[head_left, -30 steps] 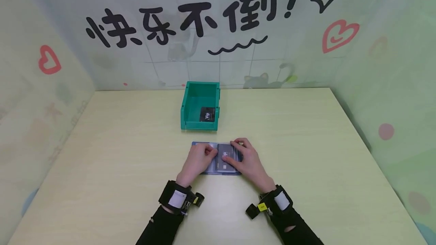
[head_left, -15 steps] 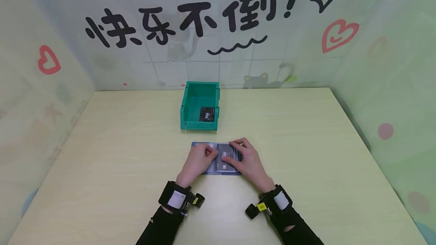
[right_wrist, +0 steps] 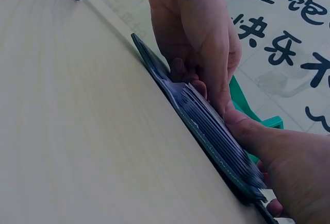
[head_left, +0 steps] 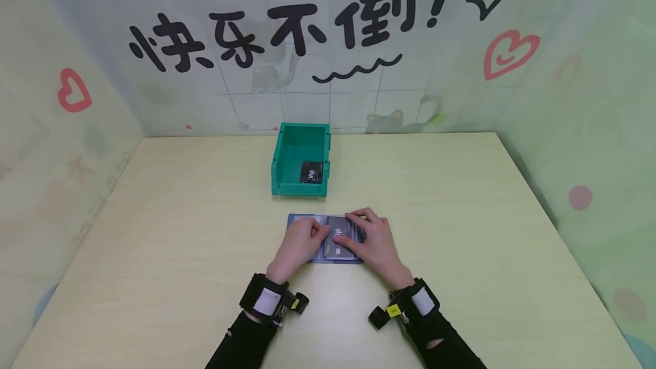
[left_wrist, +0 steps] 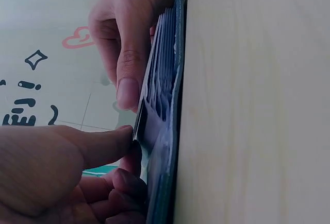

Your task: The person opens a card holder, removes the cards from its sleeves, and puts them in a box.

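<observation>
An open card holder (head_left: 319, 257) with a blue border lies on the table, its stack of clear sleeves on the right half. On that stack shows a dark grey VIP card (head_left: 335, 230). My left hand (head_left: 300, 239) pinches the card's left edge between thumb and index finger; in the left wrist view the card edge (left_wrist: 138, 123) stands at the thumb tip, beside the sleeves. The right hand (head_left: 378, 244) holds the right half of the holder, thumb on the card and fingers at the far edge. In the right wrist view the layered sleeves (right_wrist: 214, 131) are seen edge-on.
Behind the holder stands a green bin (head_left: 299, 188) with a black VIP card (head_left: 311, 172) inside. The pale wooden table (head_left: 179, 226) extends to both sides. Printed cloth walls (head_left: 205, 95) border its back and sides.
The left hand's fingertips have shifted slightly right over the card's left edge, which has edged a little left. The right hand and the bin stay where they were.
</observation>
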Motion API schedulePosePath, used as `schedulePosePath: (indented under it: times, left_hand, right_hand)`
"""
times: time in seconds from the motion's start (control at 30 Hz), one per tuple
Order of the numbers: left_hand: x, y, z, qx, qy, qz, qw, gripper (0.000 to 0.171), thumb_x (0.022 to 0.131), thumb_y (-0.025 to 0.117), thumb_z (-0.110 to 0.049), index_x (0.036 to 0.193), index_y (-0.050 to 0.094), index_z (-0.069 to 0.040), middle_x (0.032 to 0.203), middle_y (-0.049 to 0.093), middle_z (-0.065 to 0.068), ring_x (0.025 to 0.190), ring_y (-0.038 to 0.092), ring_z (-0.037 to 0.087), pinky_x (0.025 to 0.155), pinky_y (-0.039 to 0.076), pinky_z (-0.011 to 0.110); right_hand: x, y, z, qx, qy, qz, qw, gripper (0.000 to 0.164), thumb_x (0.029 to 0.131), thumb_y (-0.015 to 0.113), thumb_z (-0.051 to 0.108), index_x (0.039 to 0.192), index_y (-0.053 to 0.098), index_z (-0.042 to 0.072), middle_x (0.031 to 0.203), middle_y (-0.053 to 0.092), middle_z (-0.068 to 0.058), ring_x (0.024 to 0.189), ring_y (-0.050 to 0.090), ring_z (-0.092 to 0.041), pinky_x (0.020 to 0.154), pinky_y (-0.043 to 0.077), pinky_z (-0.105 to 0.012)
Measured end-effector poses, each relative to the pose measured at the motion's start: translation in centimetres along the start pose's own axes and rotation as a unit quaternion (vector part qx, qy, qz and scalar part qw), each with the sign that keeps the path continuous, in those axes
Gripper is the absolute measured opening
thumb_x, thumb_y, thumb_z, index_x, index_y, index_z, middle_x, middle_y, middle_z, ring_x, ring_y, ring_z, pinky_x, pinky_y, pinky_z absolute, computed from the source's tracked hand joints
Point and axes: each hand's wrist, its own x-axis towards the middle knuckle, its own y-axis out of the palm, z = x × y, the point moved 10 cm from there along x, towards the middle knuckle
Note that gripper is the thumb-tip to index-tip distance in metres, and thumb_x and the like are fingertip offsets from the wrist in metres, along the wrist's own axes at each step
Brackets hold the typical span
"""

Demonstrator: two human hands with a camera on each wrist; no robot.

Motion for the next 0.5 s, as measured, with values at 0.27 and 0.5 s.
schedulePosePath:
  times: [0.27,0.5]
  left_hand:
    - [-0.14,-0.16,0.09,0.037,-0.012,-0.010,0.9992,0.023,0.098,0.066,-0.019,0.082,0.066,-0.003,0.066,0.049,0.001,0.062,0.047,0.013,0.057,0.032,0.022]
    - [-0.18,-0.93,0.01,0.063,-0.001,-0.034,0.9974,0.021,0.096,0.068,-0.018,0.083,0.072,-0.002,0.067,0.060,0.004,0.067,0.051,0.015,0.061,0.036,0.024]
  right_hand:
    - [-0.02,0.24,-0.28,-0.006,0.005,0.007,1.000,0.057,0.080,0.084,0.040,0.125,0.070,0.007,0.119,0.065,-0.009,0.104,0.065,-0.026,0.084,0.040,-0.040]
    - [0.14,0.63,-0.47,-0.001,0.013,0.017,1.000,0.059,0.082,0.082,0.040,0.128,0.069,0.007,0.121,0.064,-0.010,0.106,0.064,-0.027,0.086,0.038,-0.039]
